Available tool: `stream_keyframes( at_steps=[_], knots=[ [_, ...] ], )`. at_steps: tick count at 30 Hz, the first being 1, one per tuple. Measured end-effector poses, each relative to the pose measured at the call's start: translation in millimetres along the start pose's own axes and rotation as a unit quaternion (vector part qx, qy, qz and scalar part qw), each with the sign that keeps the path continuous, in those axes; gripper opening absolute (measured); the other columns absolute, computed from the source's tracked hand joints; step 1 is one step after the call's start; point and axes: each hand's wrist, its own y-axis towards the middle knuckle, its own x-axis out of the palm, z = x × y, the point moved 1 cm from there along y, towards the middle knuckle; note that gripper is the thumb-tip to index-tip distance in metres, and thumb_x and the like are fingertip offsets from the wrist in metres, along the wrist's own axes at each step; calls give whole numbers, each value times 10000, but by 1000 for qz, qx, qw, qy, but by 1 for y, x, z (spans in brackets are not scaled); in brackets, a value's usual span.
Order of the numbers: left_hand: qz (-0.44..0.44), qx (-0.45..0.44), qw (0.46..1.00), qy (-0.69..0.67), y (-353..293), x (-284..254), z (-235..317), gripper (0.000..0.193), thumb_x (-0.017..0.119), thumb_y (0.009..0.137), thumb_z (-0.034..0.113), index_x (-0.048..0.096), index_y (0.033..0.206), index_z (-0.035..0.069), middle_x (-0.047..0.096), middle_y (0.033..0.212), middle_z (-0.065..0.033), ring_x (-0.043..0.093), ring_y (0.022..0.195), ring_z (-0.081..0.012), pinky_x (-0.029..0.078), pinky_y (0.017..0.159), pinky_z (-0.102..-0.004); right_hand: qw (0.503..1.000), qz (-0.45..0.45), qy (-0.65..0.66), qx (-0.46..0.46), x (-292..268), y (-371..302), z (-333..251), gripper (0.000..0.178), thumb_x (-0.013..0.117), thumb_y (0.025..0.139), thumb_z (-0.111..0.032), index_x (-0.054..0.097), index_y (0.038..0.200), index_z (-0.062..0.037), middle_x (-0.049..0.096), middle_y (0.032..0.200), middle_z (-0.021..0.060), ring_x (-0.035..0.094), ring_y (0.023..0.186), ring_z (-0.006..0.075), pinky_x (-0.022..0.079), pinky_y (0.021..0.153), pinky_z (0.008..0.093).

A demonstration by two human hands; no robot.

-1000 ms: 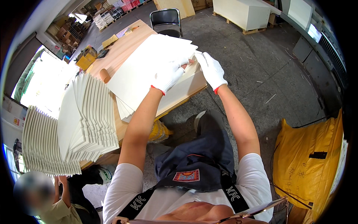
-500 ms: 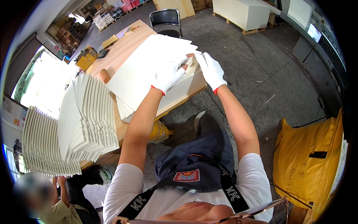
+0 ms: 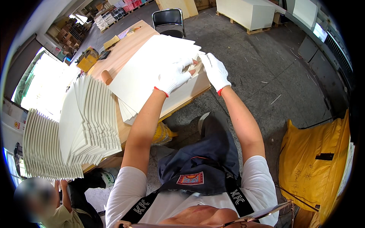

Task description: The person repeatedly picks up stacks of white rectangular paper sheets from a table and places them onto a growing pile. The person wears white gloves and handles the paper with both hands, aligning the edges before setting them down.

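Observation:
A thick stack of large white sheets [image 3: 137, 62] lies on the wooden table in front of me. Both my hands wear white gloves with red cuffs, and bare fingertips poke out of the left one. My left hand [image 3: 174, 76] rests over the stack near its right-hand corner, thumb and finger at the loosened sheet edges there. Against the right end of the stack, my right hand [image 3: 216, 72] grips the same corner, its fingertips partly hidden behind the sheets. Some sheet corners between the hands stand slightly lifted and fanned.
Fanned piles of white sheets [image 3: 95, 121] cover the table's left end, beside a seated person [image 3: 57, 205]. A brown roll [image 3: 106, 77], a yellow box [image 3: 88, 60] and the bare wooden tabletop [image 3: 131, 40] lie beyond. A black chair [image 3: 168, 21] stands behind; a yellow-covered bundle [image 3: 313, 163] is at right.
The bare fingertips of my left hand have shifted slightly to the right among the sheet corners. My right hand stays at the stack's end, almost unmoved.

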Motion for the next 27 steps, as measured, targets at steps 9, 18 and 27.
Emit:
stream_keyframes(
  at_steps=[9,18,27],
  knots=[
    [48,61,996,40,3,7,-14,228,572,976,251,685,1171,216,709,1089,-115,685,968,-319,535,859,-394,1000,23,15,11,3,0,2,552,377,1032,-584,601,1007,-80,681,928,244,651,915,458,475,779,536],
    [43,73,996,40,-2,6,-3,324,666,899,214,676,1222,212,707,1086,-116,692,955,-309,535,865,-402,999,24,42,23,5,-1,6,530,387,1030,-565,604,1024,-82,669,930,242,627,917,475,473,790,532],
    [176,146,967,114,-12,10,-5,455,680,852,145,650,1301,211,695,1086,-90,679,957,-303,558,828,-400,899,-127,347,234,-10,-17,-24,571,475,995,-618,647,1135,-92,698,906,79,555,542,109,435,491,278]
  ],
)
